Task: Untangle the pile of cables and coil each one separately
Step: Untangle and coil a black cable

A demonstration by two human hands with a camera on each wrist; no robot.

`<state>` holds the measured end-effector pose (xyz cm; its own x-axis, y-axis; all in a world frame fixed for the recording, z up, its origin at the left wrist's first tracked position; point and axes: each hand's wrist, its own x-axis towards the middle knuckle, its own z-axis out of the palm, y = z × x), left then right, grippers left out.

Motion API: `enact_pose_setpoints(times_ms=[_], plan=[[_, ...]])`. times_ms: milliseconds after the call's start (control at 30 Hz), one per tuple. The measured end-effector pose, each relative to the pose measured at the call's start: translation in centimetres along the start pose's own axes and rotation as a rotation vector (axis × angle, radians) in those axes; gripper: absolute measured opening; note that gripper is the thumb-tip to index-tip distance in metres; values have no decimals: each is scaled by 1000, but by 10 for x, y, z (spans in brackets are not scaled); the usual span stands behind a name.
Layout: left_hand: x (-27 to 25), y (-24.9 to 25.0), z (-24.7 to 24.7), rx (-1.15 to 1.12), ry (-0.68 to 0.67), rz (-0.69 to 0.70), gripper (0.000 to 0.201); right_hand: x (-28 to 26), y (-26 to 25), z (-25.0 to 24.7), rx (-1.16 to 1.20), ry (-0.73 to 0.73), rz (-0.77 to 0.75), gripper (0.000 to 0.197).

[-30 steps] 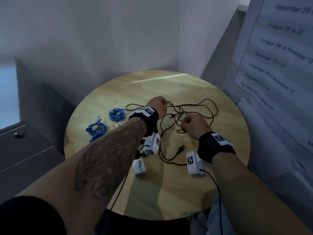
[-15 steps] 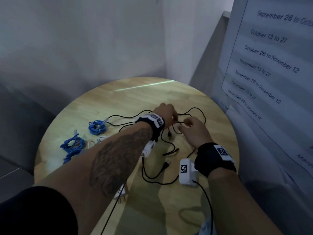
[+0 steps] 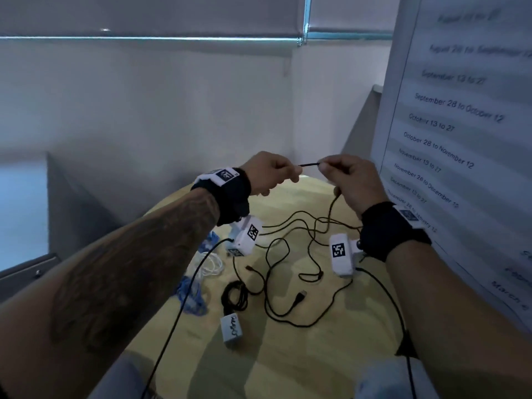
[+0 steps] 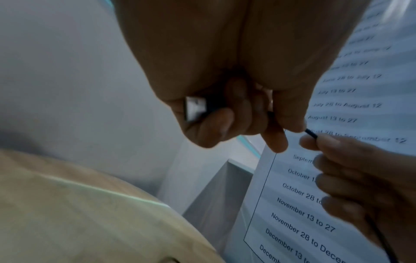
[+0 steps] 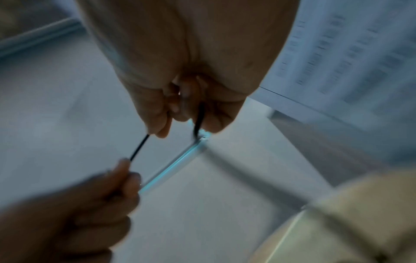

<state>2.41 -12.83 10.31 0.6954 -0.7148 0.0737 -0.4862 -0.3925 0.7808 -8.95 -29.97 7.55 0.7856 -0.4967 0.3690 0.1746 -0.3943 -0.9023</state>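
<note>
Both hands are raised above the round wooden table point(image 3: 288, 355). My left hand point(image 3: 269, 172) pinches a thin black cable point(image 3: 308, 164), and its metal plug end point(image 4: 195, 108) sits in the curled fingers. My right hand point(image 3: 349, 180) pinches the same cable a short span away, so a taut piece runs between the hands point(image 5: 139, 147). The cable drops from the right hand to a loose black tangle point(image 3: 290, 254) on the table. A coiled black cable point(image 3: 234, 296) with a white adapter point(image 3: 231, 331) lies at the front. Blue cables point(image 3: 191, 298) and a white cable point(image 3: 210, 267) lie partly hidden under my left forearm.
A large printed date schedule point(image 3: 460, 139) stands close along the right side of the table. A grey wall and a blind are behind. A grey cabinet point(image 3: 28, 269) sits low on the left. Black camera leads hang from both wrists over the table's near edge.
Both hands have risen from the tangle on the table with the black cable pinched between them. The camera view has tilted upward.
</note>
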Motion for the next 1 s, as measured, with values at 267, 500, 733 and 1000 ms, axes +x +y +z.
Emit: enact_pose_setpoints(times_ms=[267, 500, 733, 1000], plan=[[-42, 14, -17, -116, -69, -86, 29, 9, -78, 24, -111, -174, -154, 8], [-51, 20, 26, -486, 50, -19, 30, 5, -124, 45, 295, -240, 64, 12], [-51, 54, -60, -823, 153, 23, 40, -37, -67, 43, -128, -255, 9, 40], [-68, 75, -131, -750, 396, 127, 38, -60, 2, 77, -417, -425, 141, 34]])
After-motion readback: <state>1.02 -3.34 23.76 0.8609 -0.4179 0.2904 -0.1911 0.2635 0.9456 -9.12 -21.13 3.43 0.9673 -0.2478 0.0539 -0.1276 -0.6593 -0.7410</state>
